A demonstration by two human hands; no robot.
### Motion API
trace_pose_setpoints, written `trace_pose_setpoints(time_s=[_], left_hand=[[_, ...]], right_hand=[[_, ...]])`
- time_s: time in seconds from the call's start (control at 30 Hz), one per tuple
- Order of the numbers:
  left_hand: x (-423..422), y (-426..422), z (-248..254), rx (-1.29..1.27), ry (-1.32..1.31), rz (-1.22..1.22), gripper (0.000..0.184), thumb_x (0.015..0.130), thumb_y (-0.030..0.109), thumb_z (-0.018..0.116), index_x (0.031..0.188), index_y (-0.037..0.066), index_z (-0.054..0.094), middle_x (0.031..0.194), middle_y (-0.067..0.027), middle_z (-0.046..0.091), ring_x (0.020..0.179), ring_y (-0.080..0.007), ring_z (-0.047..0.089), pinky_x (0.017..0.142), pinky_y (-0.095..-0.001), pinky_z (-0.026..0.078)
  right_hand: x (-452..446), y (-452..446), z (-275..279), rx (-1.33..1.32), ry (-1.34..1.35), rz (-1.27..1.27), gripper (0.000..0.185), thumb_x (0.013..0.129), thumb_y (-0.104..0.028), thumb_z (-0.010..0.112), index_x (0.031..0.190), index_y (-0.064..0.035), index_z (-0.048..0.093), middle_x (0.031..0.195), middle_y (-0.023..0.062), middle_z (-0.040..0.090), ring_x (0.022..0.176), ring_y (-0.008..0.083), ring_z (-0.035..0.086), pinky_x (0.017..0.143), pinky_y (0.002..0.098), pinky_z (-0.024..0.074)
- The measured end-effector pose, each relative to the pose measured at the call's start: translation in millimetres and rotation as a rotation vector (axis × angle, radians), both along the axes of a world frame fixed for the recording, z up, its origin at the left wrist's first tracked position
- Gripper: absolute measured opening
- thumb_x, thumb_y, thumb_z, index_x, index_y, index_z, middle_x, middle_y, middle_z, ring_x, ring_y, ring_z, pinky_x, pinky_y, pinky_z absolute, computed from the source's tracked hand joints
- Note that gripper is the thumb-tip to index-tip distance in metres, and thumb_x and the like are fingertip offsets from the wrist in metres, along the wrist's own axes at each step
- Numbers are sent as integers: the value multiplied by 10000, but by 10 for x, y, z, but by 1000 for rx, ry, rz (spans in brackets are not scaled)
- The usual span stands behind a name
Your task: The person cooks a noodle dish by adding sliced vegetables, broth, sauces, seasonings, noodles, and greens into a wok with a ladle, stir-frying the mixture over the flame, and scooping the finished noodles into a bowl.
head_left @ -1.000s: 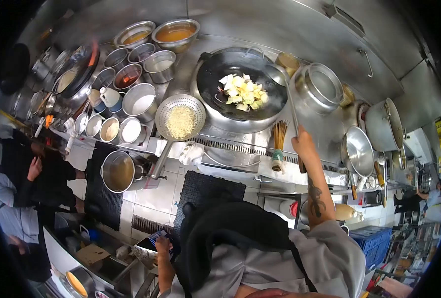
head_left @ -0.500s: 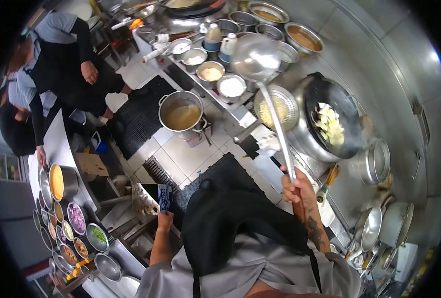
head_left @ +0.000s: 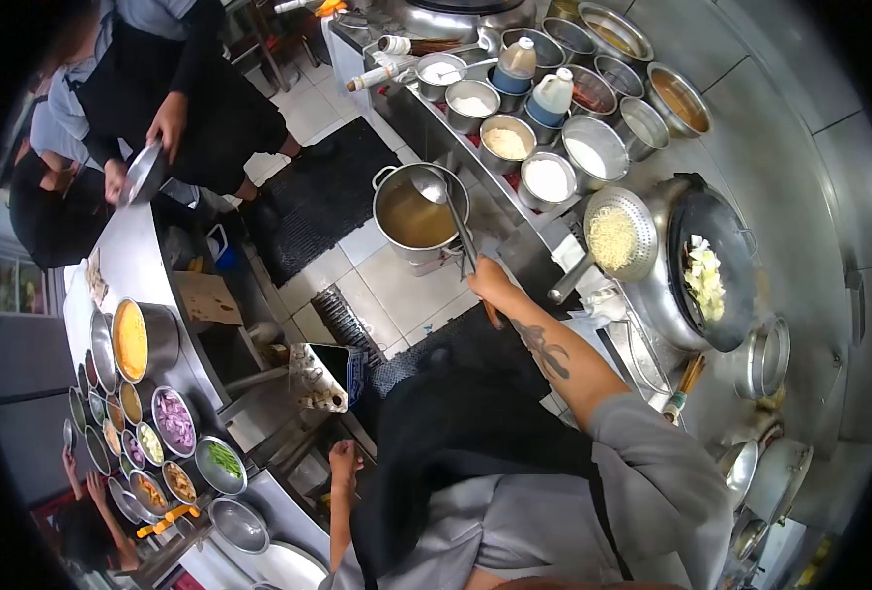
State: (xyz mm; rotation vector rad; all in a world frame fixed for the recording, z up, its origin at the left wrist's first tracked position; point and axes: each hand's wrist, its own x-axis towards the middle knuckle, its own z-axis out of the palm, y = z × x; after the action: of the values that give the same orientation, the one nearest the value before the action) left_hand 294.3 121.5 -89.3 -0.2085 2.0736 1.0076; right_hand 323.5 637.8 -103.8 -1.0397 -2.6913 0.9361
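Observation:
My right hand (head_left: 492,283) is closed around the long handle of a metal ladle (head_left: 462,232), its arm stretched forward. The ladle's bowl is over the mouth of a steel pot (head_left: 380,227) of brownish liquid; I cannot tell how deep it reaches. My left hand (head_left: 345,460) hangs low by the left counter with its fingers curled in and nothing showing in them. A wok (head_left: 739,280) to the right holds pale chopped vegetables (head_left: 704,279). Noodles (head_left: 612,237) lie in a perforated skimmer (head_left: 642,248) beside it.
Seasoning containers (head_left: 507,144) and bottles (head_left: 553,90) line the stove ledge. Several ingredient bowls (head_left: 174,417) crowd the left counter (head_left: 151,258). A co-worker (head_left: 161,88) holds a metal bowl (head_left: 142,175). Black mats (head_left: 323,197) lie on the tiled floor.
My right hand has swung the ladle from above the skimmer, left and forward, to the pot. My left hand has come away from beside the open box. The co-worker has lifted a bowl.

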Motion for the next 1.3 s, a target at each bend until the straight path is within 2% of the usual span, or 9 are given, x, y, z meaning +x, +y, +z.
trace_pose_setpoints(time_s=[0.1, 0.33, 0.4, 0.6, 0.73, 0.87, 1.03, 1.23, 1.3], left_hand=[[96, -209, 57, 16, 48, -1, 157, 893, 158, 517, 988, 38, 555, 683, -24, 551, 488, -99, 532, 421, -250, 476], [213, -463, -122, 80, -308, 330, 161, 895, 187, 533, 984, 55, 564, 693, -24, 562, 504, -112, 547, 447, -266, 485], [174, -408, -107, 80, -283, 251, 160, 891, 189, 541, 970, 53, 569, 689, -26, 566, 506, -116, 550, 450, -271, 483], [-19, -128, -143, 52, -213, 1, 160, 882, 194, 551, 931, 47, 588, 672, -33, 574, 505, -124, 557, 453, -277, 478], [-124, -181, -620, 122, -131, -125, 181, 885, 202, 541, 934, 38, 600, 666, -35, 575, 494, -124, 553, 444, -270, 477], [-273, -142, -902, 157, 64, -343, 175, 879, 183, 516, 854, 31, 599, 657, -36, 569, 484, -120, 544, 435, -266, 475], [-404, 99, -894, 76, -301, -11, 187, 875, 145, 480, 771, 31, 585, 623, -40, 546, 468, -109, 518, 418, -254, 454], [-411, 656, -613, 64, -141, -83, 231, 883, 148, 463, 753, 18, 603, 582, -12, 511, 460, -109, 504, 392, -235, 407], [-396, 826, -805, 131, -112, -140, 225, 869, 145, 478, 787, 0, 630, 593, -37, 535, 474, -111, 522, 391, -248, 410]], right_hand=[[-218, -76, -258, 27, -112, -63, 163, 787, -107, 554, 860, 36, 524, 669, 170, 581, 524, 269, 606, 468, 408, 484], [-433, -142, 14, -1137, -27, -395, 82, 777, -73, 527, 813, -1, 509, 634, 68, 541, 468, 168, 511, 423, 316, 427], [-329, -118, 175, -1408, 105, -488, 41, 776, -51, 514, 794, -16, 501, 618, 30, 510, 445, 126, 459, 401, 285, 388], [62, -75, 630, -1551, 244, -460, 47, 819, -40, 486, 863, -26, 488, 629, 12, 479, 473, 97, 433, 422, 267, 358], [261, -126, 1068, -1505, 267, -457, 89, 869, -95, 522, 791, -57, 504, 606, 13, 491, 448, 111, 463, 403, 290, 391], [405, -210, 1491, -1412, 297, -474, 123, 875, -86, 510, 989, -43, 522, 652, 14, 485, 469, 92, 442, 412, 263, 356], [606, -257, 1897, -1481, 364, -446, 151, 876, -75, 495, 1023, -45, 517, 665, 4, 476, 467, 78, 431, 419, 243, 357], [970, -288, 2530, -1636, 451, -414, 197, 870, -74, 476, 1059, -18, 490, 699, 7, 477, 464, 72, 427, 421, 240, 361], [1156, -263, 2663, -1667, 457, -403, 268, 880, -85, 444, 1129, 11, 470, 710, 14, 475, 445, 59, 425, 398, 232, 366]])
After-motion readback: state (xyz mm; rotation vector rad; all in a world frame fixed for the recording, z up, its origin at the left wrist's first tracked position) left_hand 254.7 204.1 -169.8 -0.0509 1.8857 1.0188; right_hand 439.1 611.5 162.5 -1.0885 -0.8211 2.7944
